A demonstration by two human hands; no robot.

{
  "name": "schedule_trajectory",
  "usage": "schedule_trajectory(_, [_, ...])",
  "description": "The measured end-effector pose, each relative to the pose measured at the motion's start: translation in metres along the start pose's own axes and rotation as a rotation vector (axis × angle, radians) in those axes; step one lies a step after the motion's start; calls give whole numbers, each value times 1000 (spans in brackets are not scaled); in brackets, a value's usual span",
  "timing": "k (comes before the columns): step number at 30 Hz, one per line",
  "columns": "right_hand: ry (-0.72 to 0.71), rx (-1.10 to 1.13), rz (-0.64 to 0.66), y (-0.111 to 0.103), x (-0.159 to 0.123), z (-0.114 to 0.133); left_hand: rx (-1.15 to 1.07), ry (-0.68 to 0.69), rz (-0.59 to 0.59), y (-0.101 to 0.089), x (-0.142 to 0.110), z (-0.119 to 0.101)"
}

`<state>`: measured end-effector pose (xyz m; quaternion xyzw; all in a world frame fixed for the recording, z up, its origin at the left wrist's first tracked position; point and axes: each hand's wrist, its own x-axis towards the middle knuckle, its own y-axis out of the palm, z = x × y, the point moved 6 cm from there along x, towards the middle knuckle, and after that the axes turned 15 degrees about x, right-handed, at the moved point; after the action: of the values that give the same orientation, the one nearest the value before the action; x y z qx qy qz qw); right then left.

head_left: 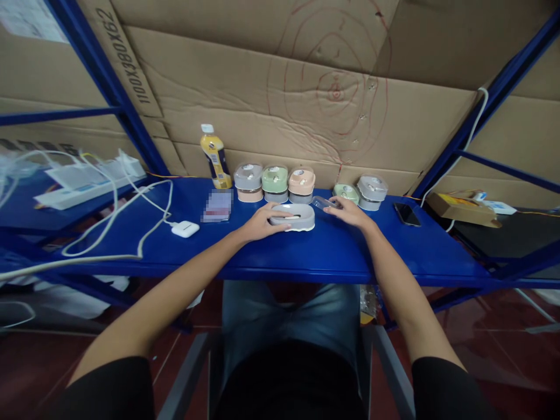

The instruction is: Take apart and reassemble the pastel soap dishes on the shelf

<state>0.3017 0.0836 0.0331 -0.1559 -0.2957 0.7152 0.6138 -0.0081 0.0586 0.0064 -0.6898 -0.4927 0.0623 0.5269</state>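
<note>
My left hand (264, 223) grips a grey oval plastic box (307, 219) on the blue tabletop, its thumb and fingers around the box's left end. The box has no cover on it, and a small pale piece lies in its top. Just right of the box, my right hand (349, 212) holds a clear plastic lid (322, 203) by its right side, tilted above the table. Behind my hands stand stacked lidded boxes: grey on peach (249, 179), green on grey (275, 182) and peach on grey (301, 181).
A green box (345, 192) and a grey stack (371, 192) stand at the back right, near a phone (406, 214). At left are a yellow bottle (215, 156), a blurred-out packet (217, 206), a white charger (185, 228) with cables, and a power strip (94, 185). Cardboard closes the back.
</note>
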Motion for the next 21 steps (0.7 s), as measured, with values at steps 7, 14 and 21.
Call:
schedule_trajectory(7, [-12, -1, -4, 1, 1, 0, 19, -1, 2, 2, 1, 6])
schedule_trajectory(14, [-53, 41, 5, -2, 4, -2, 97, -142, -196, -28, 3, 37])
schedule_trajectory(21, [-47, 54, -48, -12, 6, -7, 155, -187, -130, -29, 2, 49])
